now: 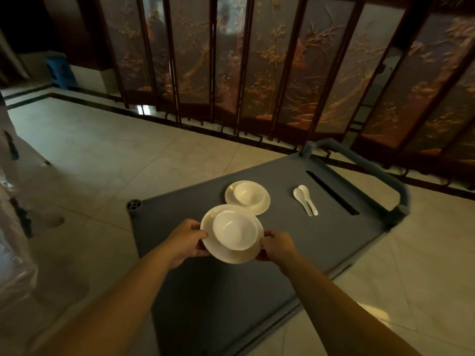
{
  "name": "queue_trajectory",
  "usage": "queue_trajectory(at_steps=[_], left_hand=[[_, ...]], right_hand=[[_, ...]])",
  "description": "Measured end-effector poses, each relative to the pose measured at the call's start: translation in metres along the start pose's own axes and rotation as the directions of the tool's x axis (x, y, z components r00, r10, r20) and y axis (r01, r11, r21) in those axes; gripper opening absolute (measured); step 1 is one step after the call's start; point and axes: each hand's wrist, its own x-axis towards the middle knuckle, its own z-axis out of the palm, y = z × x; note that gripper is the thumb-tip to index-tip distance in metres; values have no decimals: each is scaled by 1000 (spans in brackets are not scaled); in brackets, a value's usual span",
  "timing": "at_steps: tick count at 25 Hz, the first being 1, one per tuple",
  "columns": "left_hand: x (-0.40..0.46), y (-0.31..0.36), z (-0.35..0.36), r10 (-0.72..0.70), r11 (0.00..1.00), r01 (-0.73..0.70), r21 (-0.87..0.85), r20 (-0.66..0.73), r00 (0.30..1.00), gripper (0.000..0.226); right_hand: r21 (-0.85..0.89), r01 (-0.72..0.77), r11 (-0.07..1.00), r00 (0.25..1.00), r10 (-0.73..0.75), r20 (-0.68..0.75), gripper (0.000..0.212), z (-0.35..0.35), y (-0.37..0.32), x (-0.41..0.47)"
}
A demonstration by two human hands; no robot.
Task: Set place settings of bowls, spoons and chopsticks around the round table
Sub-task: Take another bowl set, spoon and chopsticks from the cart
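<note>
A white plate (226,254) with a white bowl (235,229) standing in it is held above a grey cart (231,304). My left hand (186,241) grips the plate's left rim and my right hand (276,246) grips its right rim. Behind it, on the cart top, rests a second plate (262,206) carrying a second bowl (248,194). Two white spoons (305,200) lie side by side to the right of that set. No chopsticks are visible.
The cart has a long dark slot (331,192) and a curved handle (380,170) at its far right end. A carved folding screen (257,60) stands behind it. Plastic-wrapped furniture (12,214) is at the left edge. Tiled floor (102,150) surrounds the cart.
</note>
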Motion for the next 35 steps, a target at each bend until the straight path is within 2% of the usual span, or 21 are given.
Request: queue_trajectory(at_steps=[3, 6, 12, 17, 22, 25, 31, 35], left_hand=[[-30, -6, 51, -1, 994, 4, -106, 32, 999, 39], [-53, -11, 106, 18, 978, -7, -207, 53, 998, 38], [-69, -6, 177, 47, 955, -20, -296, 84, 995, 32], [-56, 18, 213, 95, 951, -68, -302, 75, 993, 31], [-17, 35, 226, 121, 934, -89, -345, 72, 990, 33], [19, 46, 222, 130, 920, -100, -378, 55, 990, 32], [76, 58, 193, 117, 880, -122, -458, -39, 992, 34], [90, 53, 172, 106, 867, -143, -478, -104, 989, 47]], right_hand=[[-15, 48, 999, 998, -48, 30, 27, -56, 8, -20], [-4, 90, 996, 995, -89, 48, 25, -112, 11, -38], [6, 128, 992, 989, -129, 74, 27, -191, 7, -55], [6, 131, 991, 989, -131, 73, 25, -226, 0, -33], [26, 142, 989, 984, -144, 100, 17, -246, -20, 13], [3, 125, 992, 987, -124, 98, 20, -252, -41, 54], [-191, 9, 982, 998, 3, 64, 13, -243, -51, 131], [-352, -94, 931, 995, 96, -13, 8, -228, -42, 173]])
